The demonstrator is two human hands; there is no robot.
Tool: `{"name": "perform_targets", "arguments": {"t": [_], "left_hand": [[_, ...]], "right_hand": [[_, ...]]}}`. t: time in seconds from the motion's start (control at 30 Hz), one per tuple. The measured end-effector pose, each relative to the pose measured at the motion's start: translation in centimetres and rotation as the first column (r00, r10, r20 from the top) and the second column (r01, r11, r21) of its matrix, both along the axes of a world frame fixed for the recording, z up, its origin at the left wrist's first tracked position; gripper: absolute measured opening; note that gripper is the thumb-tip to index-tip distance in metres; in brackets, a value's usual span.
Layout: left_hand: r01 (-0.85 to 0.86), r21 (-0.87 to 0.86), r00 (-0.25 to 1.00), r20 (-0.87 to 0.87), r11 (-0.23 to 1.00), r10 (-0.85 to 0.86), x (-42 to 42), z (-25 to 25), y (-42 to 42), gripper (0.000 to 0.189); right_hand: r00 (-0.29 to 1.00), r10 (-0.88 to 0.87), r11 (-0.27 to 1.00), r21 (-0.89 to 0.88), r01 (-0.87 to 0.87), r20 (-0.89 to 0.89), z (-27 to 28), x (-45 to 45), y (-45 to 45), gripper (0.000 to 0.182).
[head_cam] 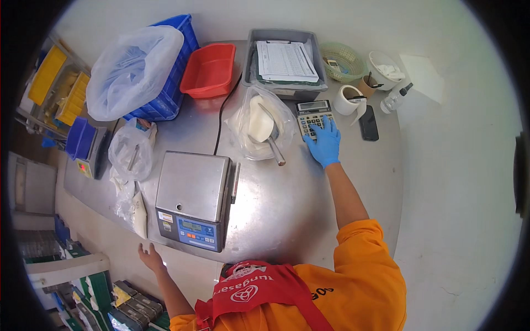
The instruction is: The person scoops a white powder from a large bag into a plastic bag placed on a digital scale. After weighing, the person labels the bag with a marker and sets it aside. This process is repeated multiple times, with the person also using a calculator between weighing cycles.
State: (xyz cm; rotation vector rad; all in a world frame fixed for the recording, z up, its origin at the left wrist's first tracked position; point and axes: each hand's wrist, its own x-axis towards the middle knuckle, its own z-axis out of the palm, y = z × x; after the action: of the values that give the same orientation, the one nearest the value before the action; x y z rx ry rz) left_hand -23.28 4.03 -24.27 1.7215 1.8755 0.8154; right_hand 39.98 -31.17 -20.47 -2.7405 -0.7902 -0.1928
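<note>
My right hand (325,142), in a blue glove, rests with spread fingers over the keys of a desktop calculator (308,124). Beyond the table's front edge hangs my left hand (151,257), ungloved, its fingers apart and holding nothing. Nearest to it lies a filled plastic pouch of pale material (139,215). A digital bench scale (192,182) stands between my hands, its metal platform bare. Left of the calculator, a clear bag of white powder (242,113) contains a metal scoop (271,145). A smaller bag (128,153) holding a metal utensil sits left of the scale.
At the back are a lined blue crate (163,99), a red basin (209,70) and a grey bin (252,58) with papers. A green basket (352,62), a paper roll (345,101), a phone (368,123) and a spray bottle (390,102) stand right. Another scale (96,153) is left.
</note>
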Motion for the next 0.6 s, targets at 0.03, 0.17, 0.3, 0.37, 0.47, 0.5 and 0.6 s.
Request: {"name": "perform_targets", "arguments": {"t": [0.03,0.17,0.3,0.37,0.47,0.5,0.6], "left_hand": [[-0.032,-0.048,0.998,0.043,0.998,0.034,-0.4,-1.1,-0.6,0.057],[-0.156,-0.306,0.976,0.096,0.939,0.194,-4.4,-6.7,-2.8,0.061],[-0.222,-0.706,0.943,0.021,0.672,0.334,-6.1,-9.1,-6.4,0.062],[-0.241,-0.828,0.922,-0.033,0.507,0.385,-6.9,-9.9,-8.4,0.061],[-0.149,-0.893,0.938,0.008,0.425,0.346,-7.8,-10.7,-10.6,0.063],[-0.117,-0.902,0.945,0.028,0.417,0.327,-7.8,-10.7,-10.9,0.063],[-0.047,-0.913,0.960,0.071,0.406,0.270,-7.2,-10.8,-11.3,0.063]], "right_hand": [[1.000,0.009,1.000,-0.006,-0.009,0.004,-0.2,-0.3,-0.7,0.052],[0.999,0.045,0.999,-0.004,-0.045,0.008,-0.9,-1.3,-1.9,0.054],[0.998,-0.062,0.997,0.056,0.061,0.018,-0.5,0.6,-2.6,0.059],[0.989,-0.137,0.986,0.107,0.131,0.047,-1.4,2.2,-3.8,0.061],[0.986,-0.158,0.986,0.068,0.154,0.055,-1.0,3.2,-4.3,0.063],[0.988,-0.144,0.987,0.078,0.139,0.060,-0.8,3.4,-4.2,0.063],[0.992,-0.121,0.992,0.043,0.119,0.046,-0.8,3.5,-4.1,0.061]]}}
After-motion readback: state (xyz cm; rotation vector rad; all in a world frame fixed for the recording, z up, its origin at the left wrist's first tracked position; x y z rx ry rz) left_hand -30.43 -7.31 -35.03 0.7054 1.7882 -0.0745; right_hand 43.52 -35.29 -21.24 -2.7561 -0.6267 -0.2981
